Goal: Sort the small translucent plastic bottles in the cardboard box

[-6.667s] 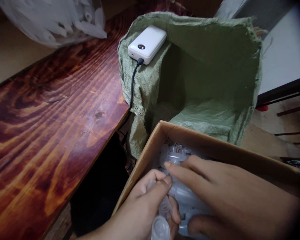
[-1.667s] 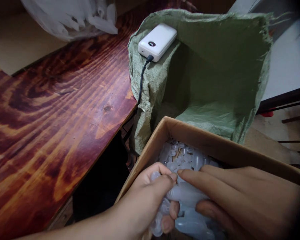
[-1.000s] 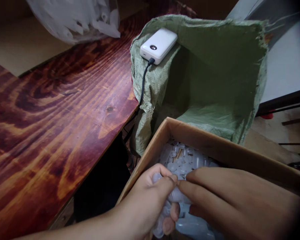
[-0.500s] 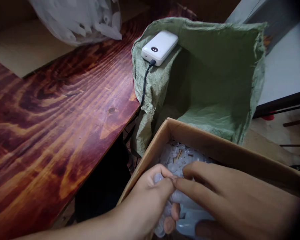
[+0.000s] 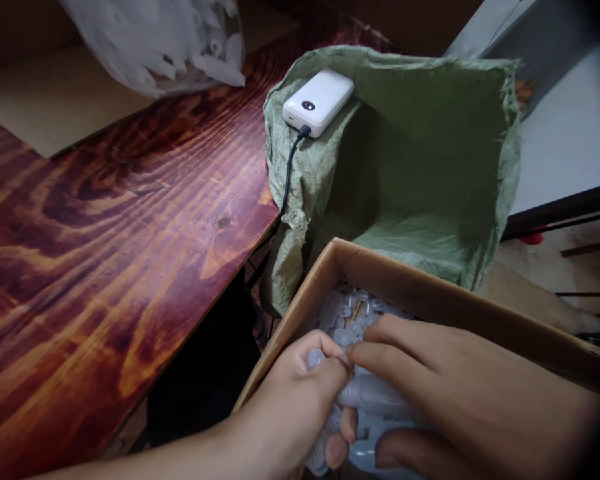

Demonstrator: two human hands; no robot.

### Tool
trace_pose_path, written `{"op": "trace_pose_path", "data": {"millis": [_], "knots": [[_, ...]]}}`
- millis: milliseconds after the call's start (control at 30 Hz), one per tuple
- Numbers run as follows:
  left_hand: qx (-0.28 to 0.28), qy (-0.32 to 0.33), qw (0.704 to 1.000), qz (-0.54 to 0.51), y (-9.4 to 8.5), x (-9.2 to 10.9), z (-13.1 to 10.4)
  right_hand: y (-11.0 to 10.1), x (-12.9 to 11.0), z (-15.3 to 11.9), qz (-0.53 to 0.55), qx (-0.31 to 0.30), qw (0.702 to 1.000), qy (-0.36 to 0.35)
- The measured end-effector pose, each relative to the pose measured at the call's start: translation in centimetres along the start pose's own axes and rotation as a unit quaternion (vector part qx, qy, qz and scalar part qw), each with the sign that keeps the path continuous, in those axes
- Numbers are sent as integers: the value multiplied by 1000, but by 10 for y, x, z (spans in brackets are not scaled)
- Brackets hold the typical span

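Observation:
A cardboard box at the bottom right holds several small translucent plastic bottles and caps. Both my hands are inside it. My left hand is closed around a cluster of small plastic caps and a bottle. My right hand grips a translucent plastic bottle lying between the two hands, its fingertips touching my left thumb.
A green woven sack stands open behind the box. A white power bank with a black cable lies on the sack's folded rim. A dark wooden table stretches left, with a clear plastic bag at its far end.
My hands have stayed together in the box, shifting only slightly around the bottle and caps. The camera tilted a little, moving the scene down in view.

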State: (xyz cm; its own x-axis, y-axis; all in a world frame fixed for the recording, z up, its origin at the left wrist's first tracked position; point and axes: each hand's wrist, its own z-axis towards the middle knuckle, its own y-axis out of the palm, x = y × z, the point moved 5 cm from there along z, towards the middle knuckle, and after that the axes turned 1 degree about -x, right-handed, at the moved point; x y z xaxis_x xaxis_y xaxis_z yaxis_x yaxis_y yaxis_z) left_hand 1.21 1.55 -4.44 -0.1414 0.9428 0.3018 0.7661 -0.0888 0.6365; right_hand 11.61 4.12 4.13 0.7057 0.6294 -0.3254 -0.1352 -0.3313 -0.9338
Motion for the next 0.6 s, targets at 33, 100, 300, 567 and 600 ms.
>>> {"op": "trace_pose_path", "data": {"millis": [33, 100, 300, 567, 600], "knots": [[-3, 0, 1000, 1, 0, 0, 0, -1, 0, 1, 3, -2, 1000, 1], [1, 7, 1000, 5, 0, 2, 0, 0, -2, 3, 25, -37, 999, -3], [22, -3, 1000, 19, 0, 1, -2, 0, -5, 3, -13, -46, 999, -9], [27, 13, 999, 19, -2, -2, 0, 10, -11, -5, -101, -69, 991, -48], [25, 15, 999, 25, -2, -2, 1, 9, -13, -4, -99, -71, 991, -55]]}}
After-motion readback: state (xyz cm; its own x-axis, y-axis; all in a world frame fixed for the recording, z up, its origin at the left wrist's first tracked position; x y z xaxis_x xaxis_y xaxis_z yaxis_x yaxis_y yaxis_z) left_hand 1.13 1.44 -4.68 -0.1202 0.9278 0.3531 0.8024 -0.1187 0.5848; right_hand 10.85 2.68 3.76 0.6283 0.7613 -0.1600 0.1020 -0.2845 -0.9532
